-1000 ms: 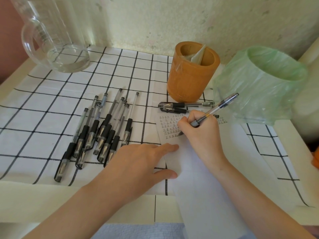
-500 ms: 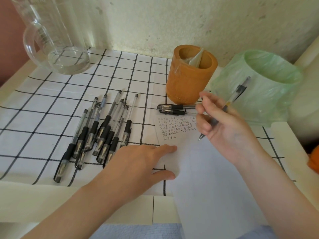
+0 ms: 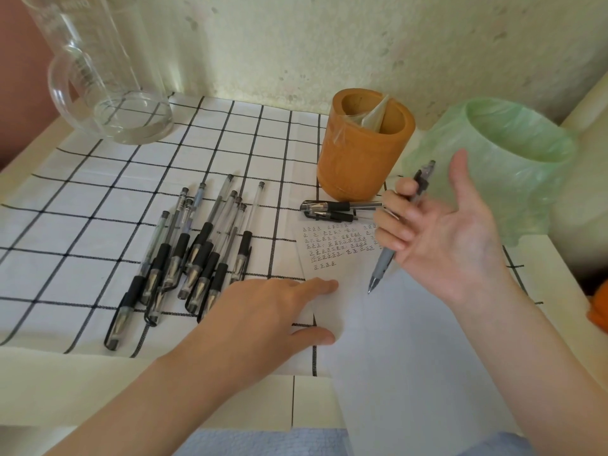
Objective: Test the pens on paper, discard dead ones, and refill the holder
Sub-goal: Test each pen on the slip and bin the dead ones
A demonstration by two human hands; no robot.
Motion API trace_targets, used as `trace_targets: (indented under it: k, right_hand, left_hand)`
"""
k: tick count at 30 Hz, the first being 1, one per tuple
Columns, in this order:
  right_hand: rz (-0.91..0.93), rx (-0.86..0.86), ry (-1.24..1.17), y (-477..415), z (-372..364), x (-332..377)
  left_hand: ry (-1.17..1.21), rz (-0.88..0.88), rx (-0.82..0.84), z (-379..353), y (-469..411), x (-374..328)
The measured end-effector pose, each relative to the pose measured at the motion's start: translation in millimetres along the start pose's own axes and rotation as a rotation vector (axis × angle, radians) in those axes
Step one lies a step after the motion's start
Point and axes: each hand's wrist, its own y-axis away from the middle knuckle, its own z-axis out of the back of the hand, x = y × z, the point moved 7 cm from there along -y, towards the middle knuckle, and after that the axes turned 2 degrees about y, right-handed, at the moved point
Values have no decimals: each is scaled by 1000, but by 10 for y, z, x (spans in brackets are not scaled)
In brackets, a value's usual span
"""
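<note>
The left hand (image 3: 263,311) lies flat on the paper (image 3: 394,340) so it cannot slide. The right hand (image 3: 444,235) curls its fingers round a pen (image 3: 385,258), tip down above the paper. The holder (image 3: 358,159) stands just past it.

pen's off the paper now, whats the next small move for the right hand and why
Probably swing the right hand over to lay its pen beside the two pens at the orange holder: the tip hangs clear of the paper, whose marks look dark; the left hand pins it.
</note>
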Motion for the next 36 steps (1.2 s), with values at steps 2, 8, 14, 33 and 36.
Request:
trace_targets:
  k: [2, 8, 14, 33, 36]
  right_hand:
    - [-23, -79, -38, 13, 58, -6]
    - [11, -127, -95, -3, 128, 2]
    - [75, -196, -247, -54, 164, 24]
    - [-172, -291, 349, -114, 371, -202]
    - [-154, -245, 259, -137, 329, -210]
  left_hand:
    - [-3, -1, -5, -1, 1, 2]
    - [-4, -8, 11, -13, -1, 0]
    - [15, -19, 13, 4, 18, -10]
    - [-236, 447, -323, 399, 151, 448]
    - [-163, 405, -389, 467, 157, 438]
